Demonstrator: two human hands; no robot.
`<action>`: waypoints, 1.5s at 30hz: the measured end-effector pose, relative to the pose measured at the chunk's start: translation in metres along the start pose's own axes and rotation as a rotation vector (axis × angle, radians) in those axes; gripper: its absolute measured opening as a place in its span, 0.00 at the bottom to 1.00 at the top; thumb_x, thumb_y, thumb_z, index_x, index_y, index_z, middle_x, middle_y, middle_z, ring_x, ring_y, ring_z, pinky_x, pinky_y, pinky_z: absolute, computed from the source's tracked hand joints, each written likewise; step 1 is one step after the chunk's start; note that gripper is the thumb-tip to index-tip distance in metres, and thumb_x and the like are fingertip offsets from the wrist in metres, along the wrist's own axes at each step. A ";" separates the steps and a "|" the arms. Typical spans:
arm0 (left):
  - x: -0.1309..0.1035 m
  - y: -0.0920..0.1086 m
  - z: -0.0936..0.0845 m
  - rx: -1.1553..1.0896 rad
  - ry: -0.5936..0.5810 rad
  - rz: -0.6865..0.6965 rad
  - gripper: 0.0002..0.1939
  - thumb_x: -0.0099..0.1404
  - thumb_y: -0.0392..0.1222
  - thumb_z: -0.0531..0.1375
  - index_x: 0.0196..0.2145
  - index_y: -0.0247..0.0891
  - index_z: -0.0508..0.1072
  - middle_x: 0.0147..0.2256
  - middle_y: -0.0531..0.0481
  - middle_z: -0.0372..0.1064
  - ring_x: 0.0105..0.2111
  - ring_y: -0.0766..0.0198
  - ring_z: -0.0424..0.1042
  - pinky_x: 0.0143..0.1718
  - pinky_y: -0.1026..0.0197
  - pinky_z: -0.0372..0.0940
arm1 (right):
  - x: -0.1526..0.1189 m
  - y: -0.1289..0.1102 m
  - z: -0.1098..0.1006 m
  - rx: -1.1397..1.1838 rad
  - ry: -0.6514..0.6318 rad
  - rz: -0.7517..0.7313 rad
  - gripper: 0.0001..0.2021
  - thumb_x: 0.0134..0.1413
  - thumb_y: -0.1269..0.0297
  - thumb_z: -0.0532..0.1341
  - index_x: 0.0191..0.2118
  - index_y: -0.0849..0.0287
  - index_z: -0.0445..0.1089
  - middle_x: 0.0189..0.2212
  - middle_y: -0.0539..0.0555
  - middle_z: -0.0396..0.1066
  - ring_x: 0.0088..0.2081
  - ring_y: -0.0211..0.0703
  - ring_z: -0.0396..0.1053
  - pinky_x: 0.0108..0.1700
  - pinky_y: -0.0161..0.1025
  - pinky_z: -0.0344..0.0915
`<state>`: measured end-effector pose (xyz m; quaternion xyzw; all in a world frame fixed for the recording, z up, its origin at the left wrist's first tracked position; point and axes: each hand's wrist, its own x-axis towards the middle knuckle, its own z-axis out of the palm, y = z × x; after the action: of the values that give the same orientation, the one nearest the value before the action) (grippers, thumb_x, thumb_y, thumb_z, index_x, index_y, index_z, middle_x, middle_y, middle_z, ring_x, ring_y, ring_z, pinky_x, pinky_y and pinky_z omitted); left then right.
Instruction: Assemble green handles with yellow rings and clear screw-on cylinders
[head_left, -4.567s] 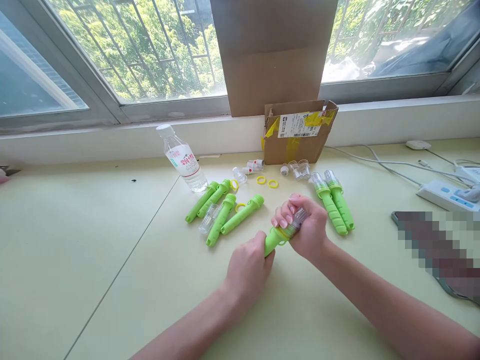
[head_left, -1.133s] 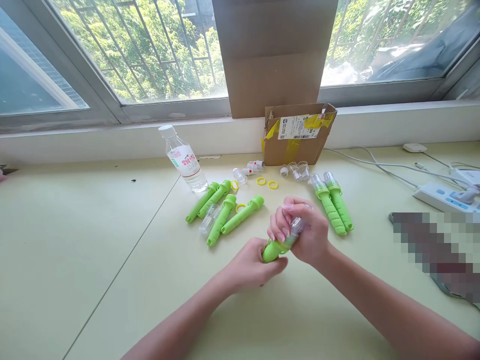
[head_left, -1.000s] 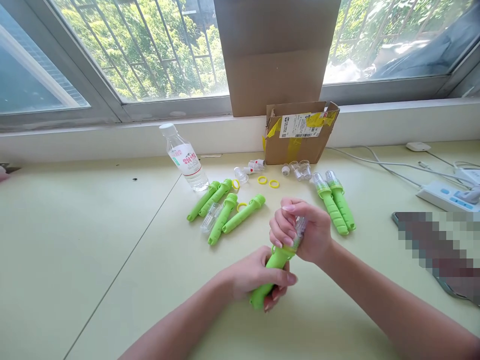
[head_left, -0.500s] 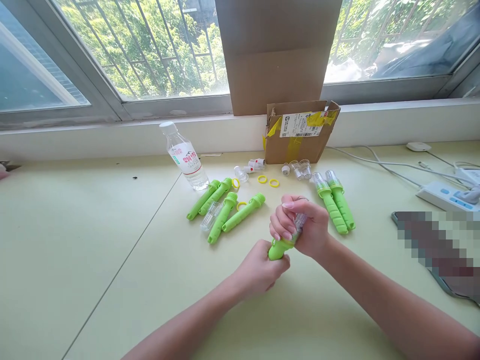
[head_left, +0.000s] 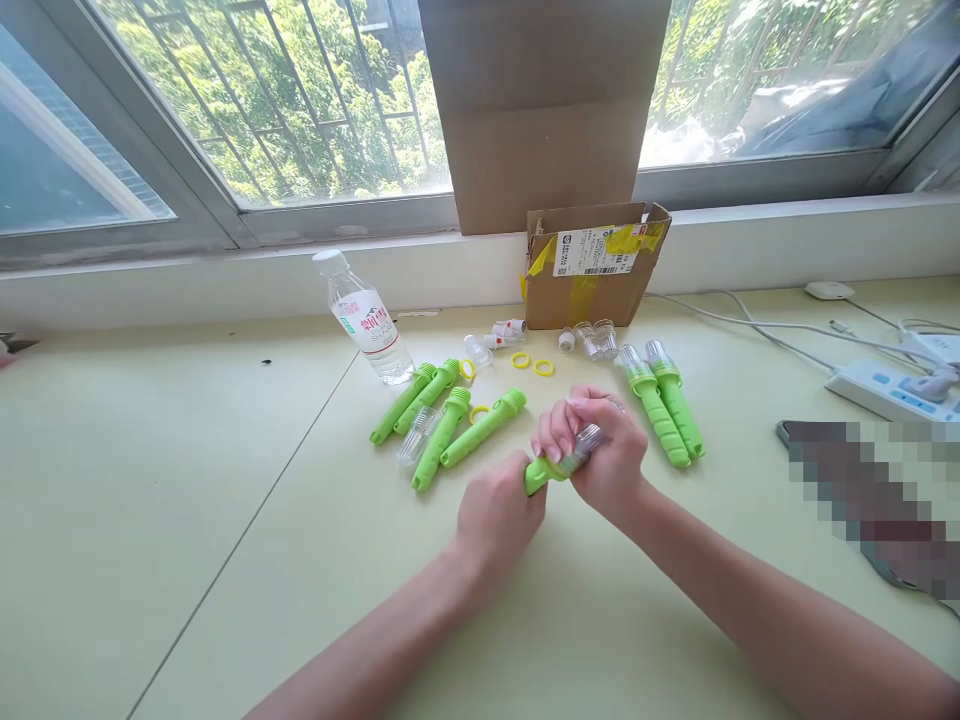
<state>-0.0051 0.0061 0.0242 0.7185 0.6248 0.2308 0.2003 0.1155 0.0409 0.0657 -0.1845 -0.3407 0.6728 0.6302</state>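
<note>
Over the middle of the table, my left hand [head_left: 501, 510] is wrapped round a green ribbed plastic handle [head_left: 537, 474], whose lower end is hidden in the fist. My right hand [head_left: 600, 440] closes round the clear plastic cap [head_left: 589, 440] on the handle's other end, with a yellow ring between the two parts. To the left lie several bare green handles [head_left: 484, 428] with threaded ends and a loose clear cap [head_left: 417, 436]. Two capped green sticks [head_left: 660, 405] rest side by side on the right. Behind are yellow rings [head_left: 544, 368], more clear caps [head_left: 604, 340] and small white pieces [head_left: 510, 330].
A water bottle [head_left: 365, 320] stands at the back left. By the window sill is a cardboard box [head_left: 592, 285] with yellow tape. At the right are a white power strip [head_left: 892, 390] with cables and a blurred-out phone-like slab [head_left: 862, 500].
Both hands have shifted slightly left with the capped green handle. My left hand has turned and covers more of the handle. The camera view has moved a little.
</note>
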 end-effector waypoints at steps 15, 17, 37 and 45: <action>-0.001 0.003 -0.027 -0.967 -0.944 -0.163 0.13 0.56 0.43 0.61 0.19 0.38 0.62 0.16 0.57 0.60 0.14 0.69 0.60 0.17 0.64 0.55 | 0.000 -0.013 -0.001 0.047 -0.200 0.246 0.13 0.46 0.69 0.58 0.15 0.58 0.59 0.09 0.46 0.59 0.12 0.36 0.57 0.18 0.36 0.60; -0.006 0.006 -0.025 -1.101 -1.101 -0.196 0.16 0.54 0.43 0.62 0.17 0.38 0.59 0.14 0.58 0.57 0.13 0.71 0.58 0.16 0.65 0.53 | -0.003 -0.018 0.004 0.046 -0.319 0.315 0.13 0.46 0.70 0.57 0.15 0.58 0.58 0.09 0.46 0.59 0.12 0.36 0.57 0.17 0.35 0.60; 0.006 0.006 -0.002 -0.132 0.020 0.046 0.08 0.52 0.31 0.54 0.21 0.40 0.57 0.19 0.54 0.54 0.21 0.66 0.53 0.25 0.62 0.47 | -0.008 -0.007 0.012 -0.127 0.064 -0.093 0.14 0.48 0.69 0.58 0.16 0.57 0.59 0.10 0.46 0.60 0.14 0.37 0.60 0.23 0.38 0.63; 0.004 0.002 -0.031 -0.601 -0.644 -0.046 0.11 0.59 0.41 0.56 0.21 0.38 0.63 0.17 0.56 0.57 0.18 0.68 0.57 0.22 0.64 0.52 | -0.010 -0.012 0.012 -0.119 -0.111 0.036 0.13 0.49 0.69 0.59 0.16 0.57 0.60 0.10 0.46 0.61 0.14 0.37 0.60 0.21 0.37 0.62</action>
<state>-0.0206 0.0093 0.0509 0.6494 0.4516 0.1618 0.5901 0.1179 0.0287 0.0808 -0.1900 -0.4113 0.6718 0.5859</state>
